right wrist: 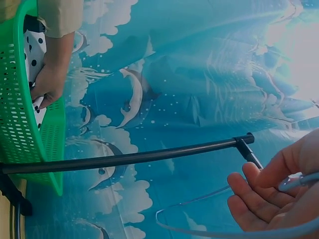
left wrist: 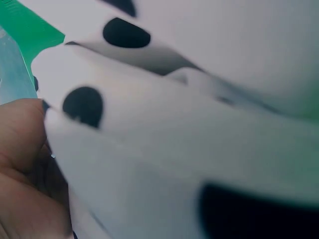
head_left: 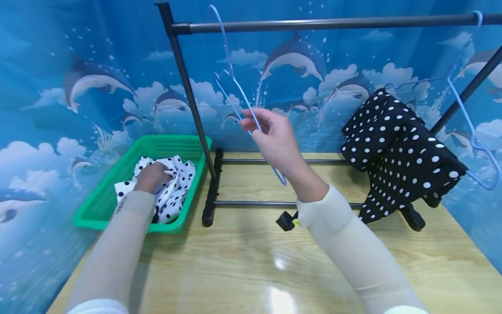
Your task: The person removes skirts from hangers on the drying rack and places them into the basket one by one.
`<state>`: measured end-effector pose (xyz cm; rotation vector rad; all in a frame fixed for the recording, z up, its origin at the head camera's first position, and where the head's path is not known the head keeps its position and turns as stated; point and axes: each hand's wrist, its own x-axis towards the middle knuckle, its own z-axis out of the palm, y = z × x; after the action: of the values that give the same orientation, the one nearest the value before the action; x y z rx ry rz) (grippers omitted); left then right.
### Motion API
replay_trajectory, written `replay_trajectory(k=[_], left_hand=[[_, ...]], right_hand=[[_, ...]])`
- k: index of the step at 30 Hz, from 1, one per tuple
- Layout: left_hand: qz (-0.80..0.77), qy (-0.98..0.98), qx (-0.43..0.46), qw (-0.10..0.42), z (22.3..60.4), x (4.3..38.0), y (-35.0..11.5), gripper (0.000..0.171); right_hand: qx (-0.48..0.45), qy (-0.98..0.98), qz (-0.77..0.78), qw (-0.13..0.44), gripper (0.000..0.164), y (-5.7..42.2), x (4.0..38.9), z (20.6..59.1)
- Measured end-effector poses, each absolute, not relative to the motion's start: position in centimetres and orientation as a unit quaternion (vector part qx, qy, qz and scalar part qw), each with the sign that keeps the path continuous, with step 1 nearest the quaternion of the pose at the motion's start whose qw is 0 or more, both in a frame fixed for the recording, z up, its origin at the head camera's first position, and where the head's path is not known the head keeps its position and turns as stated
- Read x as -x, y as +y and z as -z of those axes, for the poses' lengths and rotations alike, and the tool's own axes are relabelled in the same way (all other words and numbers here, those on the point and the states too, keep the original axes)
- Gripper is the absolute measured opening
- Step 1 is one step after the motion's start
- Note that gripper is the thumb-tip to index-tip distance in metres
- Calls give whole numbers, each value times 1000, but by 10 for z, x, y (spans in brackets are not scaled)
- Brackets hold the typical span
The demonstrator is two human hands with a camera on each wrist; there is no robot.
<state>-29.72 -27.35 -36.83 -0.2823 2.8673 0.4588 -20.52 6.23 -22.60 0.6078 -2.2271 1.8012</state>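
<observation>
A white cloth with black dots (head_left: 183,176) lies bunched in the green basket (head_left: 96,192). My left hand (head_left: 152,178) grips a fold of it inside the basket. In the left wrist view the thumb presses at the edge of the cloth, which fills most of that view. My right hand (head_left: 276,136) holds a blue wire clothes hanger (right wrist: 294,231) in the air by the middle of the rack, between thumb and fingers. The hanger is tilted, its hook up near the rack's rail (head_left: 313,24). The cloth hides most of the left fingers.
At the rack's right end a black garment with white dots (head_left: 404,144) hangs from another blue hanger (head_left: 462,100). The rack's left post (head_left: 188,87) stands right beside the basket. A small black object (head_left: 285,221) lies on the wooden table (head_left: 219,261). A dolphin-print curtain (head_left: 157,52) backs everything.
</observation>
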Motion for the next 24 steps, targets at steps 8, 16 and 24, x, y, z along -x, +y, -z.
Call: replay_trajectory(k=[8,16,24], left_hand=[[-158,977,93,105,369,297,-274,46],[-149,980,88,94,371,297,-273,43],[-143,979,107,94,372,301,-276,43]], right_hand=[[-214,-767,-597,100,34,45,217,222],[-204,-786,-576,100,34,36,226,222],[-201,-798,-562,79,34,29,232,218]])
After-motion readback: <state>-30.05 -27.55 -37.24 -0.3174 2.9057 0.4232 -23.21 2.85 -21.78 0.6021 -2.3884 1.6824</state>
